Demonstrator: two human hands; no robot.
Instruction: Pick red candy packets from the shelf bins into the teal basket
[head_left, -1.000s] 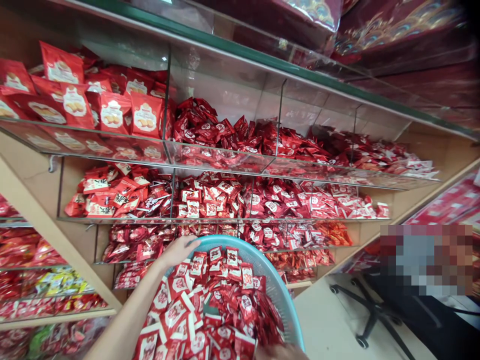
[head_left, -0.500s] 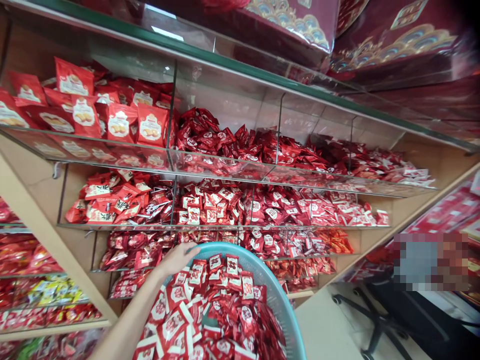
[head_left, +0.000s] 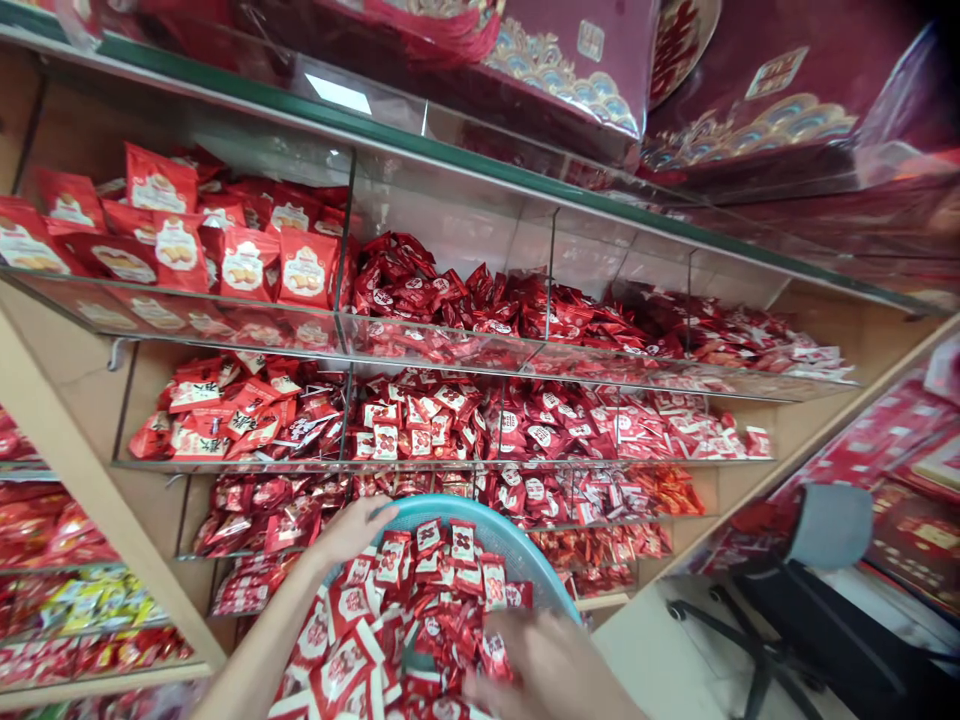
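A light-blue plastic basket (head_left: pixel 551 570) full of small red-and-white candy packets (head_left: pixel 352 605) is in the lower middle of the head view. My left hand (head_left: pixel 358 528) grips the basket's far left rim, its fingertips over the edge. On the right side of the basket, my right hand (head_left: pixel 536 655) is down among the packets. Motion smears its fingers, so I cannot make out whether it holds any packet. The basket's near side is out of view.
Ahead, a glass-fronted shelf (head_left: pixel 435 350) holds several rows of red packets, with larger red snack bags (head_left: pixel 307 265) at upper left. Dark-red gift boxes (head_left: pixel 570 60) stand on top. A black and grey office chair (head_left: pixel 817 600) is at the right, on a pale floor (head_left: pixel 652 650).
My right hand has come into view from below and reached into the basket. My left hand stays on the rim. The view has shifted slightly.
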